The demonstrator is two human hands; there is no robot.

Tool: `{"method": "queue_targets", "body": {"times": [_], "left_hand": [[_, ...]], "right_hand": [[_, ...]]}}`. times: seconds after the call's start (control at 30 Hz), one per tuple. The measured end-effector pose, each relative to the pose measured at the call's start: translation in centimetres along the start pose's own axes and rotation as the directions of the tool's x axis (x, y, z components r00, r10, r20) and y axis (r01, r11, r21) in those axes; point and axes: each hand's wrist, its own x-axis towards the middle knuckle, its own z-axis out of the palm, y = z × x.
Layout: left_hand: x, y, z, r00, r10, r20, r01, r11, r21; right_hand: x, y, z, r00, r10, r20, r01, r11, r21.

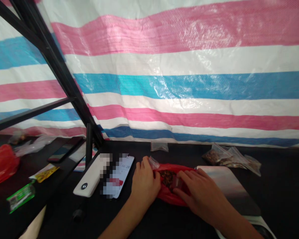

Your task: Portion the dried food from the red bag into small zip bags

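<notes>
A red plastic bag lies opened on the black table, with small brown dried pieces inside. My left hand is at the bag's left edge, its fingers closed on a small clear plastic bag. From the right, my right hand reaches into the mouth of the red bag. Its thumb and fingers pinch a small see-through object beside the brown pieces; its exact kind is unclear. A flat scale with a metal top stands right of the red bag, partly behind my right forearm.
Filled clear zip bags lie at the back right; another small clear bag is near the striped sheet. A lit phone and a white device lie left. A black metal frame rises beyond them.
</notes>
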Motion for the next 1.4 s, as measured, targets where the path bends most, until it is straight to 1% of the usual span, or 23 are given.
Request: {"method": "queue_targets", "body": {"times": [0.07, 0.13, 0.23, 0.33, 0.4, 0.43, 0.53, 0.57, 0.6, 0.63, 0.67, 0.73, 0.8, 0.83, 0.87, 0.97, 1.03, 1.17, 1.23, 1.27, 1.3, 1.33, 1.4], "left_hand": [[0.1, 0.0, -0.1, 0.999, -0.007, 0.042, 0.011, 0.994, -0.111], [0.2, 0.3, -0.3, 0.998, -0.023, 0.056, 0.036, 0.971, -0.237], [0.0, 0.8, -0.7, 0.991, -0.045, 0.130, 0.098, 0.892, -0.441], [-0.3, 1.0, -0.5, 0.975, 0.034, 0.221, 0.113, 0.776, -0.620], [-0.4, 1.1, -0.1, 0.970, 0.077, 0.229, 0.116, 0.683, -0.721], [-0.3, 1.1, 0.1, 0.971, 0.078, 0.227, 0.128, 0.630, -0.766], [0.4, 1.1, 0.1, 0.972, 0.028, 0.233, 0.195, 0.455, -0.869], [0.7, 1.1, 0.0, 0.971, 0.001, 0.237, 0.216, 0.409, -0.887], [1.0, 1.0, -0.2, 0.968, -0.027, 0.249, 0.240, 0.381, -0.893], [1.3, 0.9, -0.4, 0.964, -0.058, 0.260, 0.262, 0.370, -0.891], [1.5, 0.7, -0.6, 0.960, -0.089, 0.266, 0.280, 0.382, -0.881], [1.7, 0.1, -0.8, 0.955, -0.134, 0.264, 0.296, 0.461, -0.837], [1.8, -0.3, -0.6, 0.956, -0.139, 0.257, 0.291, 0.547, -0.785], [1.7, -0.5, -0.4, 0.956, -0.125, 0.264, 0.287, 0.566, -0.773], [1.7, -0.5, -0.1, 0.954, -0.106, 0.279, 0.289, 0.561, -0.775], [1.5, -0.1, 0.3, 0.939, -0.063, 0.339, 0.329, 0.458, -0.826], [1.4, 0.5, 0.1, 0.926, -0.065, 0.371, 0.366, 0.389, -0.846], [1.3, 1.3, -0.8, 0.900, -0.047, 0.434, 0.429, 0.283, -0.858], [1.4, 1.3, -1.1, 0.889, -0.043, 0.456, 0.449, 0.274, -0.850], [1.5, 1.2, -1.1, 0.892, -0.053, 0.448, 0.444, 0.288, -0.849], [1.5, 1.1, -1.1, 0.905, -0.068, 0.421, 0.420, 0.312, -0.852], [1.6, 1.0, -1.1, 0.926, -0.084, 0.368, 0.374, 0.343, -0.861], [1.7, 0.7, -1.2, 0.971, -0.099, 0.218, 0.240, 0.417, -0.877]], "right_hand": [[0.1, 0.2, 0.2, 0.999, -0.017, -0.039, 0.017, 1.000, -0.002], [0.2, 0.3, 0.4, 0.995, -0.044, -0.091, 0.042, 0.999, -0.020], [0.3, 0.4, 1.2, 0.986, -0.088, -0.144, 0.083, 0.996, -0.042], [0.4, 0.5, 2.3, 0.981, -0.099, -0.164, 0.094, 0.995, -0.037], [0.5, 0.7, 2.9, 0.979, -0.070, -0.189, 0.068, 0.998, -0.017], [0.5, 0.8, 3.1, 0.978, -0.051, -0.201, 0.050, 0.999, -0.007], [0.6, 1.1, 3.1, 0.977, -0.012, -0.213, 0.013, 1.000, 0.004], [0.6, 1.2, 3.0, 0.978, -0.015, -0.209, 0.015, 1.000, -0.002], [0.6, 1.2, 2.8, 0.979, -0.019, -0.202, 0.017, 1.000, -0.011], [0.6, 1.2, 2.6, 0.980, -0.019, -0.196, 0.016, 1.000, -0.018], [0.5, 1.2, 2.4, 0.983, -0.017, -0.185, 0.013, 1.000, -0.022], [0.5, 1.1, 2.1, 0.987, -0.004, -0.158, 0.001, 1.000, -0.019], [0.5, 1.0, 2.2, 0.991, 0.009, -0.136, -0.011, 1.000, -0.011], [0.6, 1.0, 2.3, 0.991, 0.015, -0.134, -0.016, 1.000, -0.007], [0.6, 1.0, 2.4, 0.990, 0.021, -0.138, -0.021, 1.000, -0.002], [0.8, 1.1, 2.9, 0.986, 0.037, -0.164, -0.032, 0.999, 0.035], [0.9, 1.1, 3.1, 0.986, 0.049, -0.159, -0.038, 0.997, 0.070], [0.9, 0.7, 2.7, 0.993, 0.092, -0.074, -0.079, 0.984, 0.158], [0.9, 0.4, 2.4, 0.992, 0.120, -0.038, -0.109, 0.971, 0.214], [0.9, 0.3, 2.3, 0.990, 0.134, -0.032, -0.122, 0.961, 0.247], [0.9, 0.2, 2.1, 0.988, 0.149, -0.036, -0.133, 0.949, 0.286], [0.9, 0.1, 2.0, 0.985, 0.164, -0.046, -0.140, 0.934, 0.328], [1.0, 0.2, 1.8, 0.979, 0.190, -0.081, -0.140, 0.900, 0.413]]}}
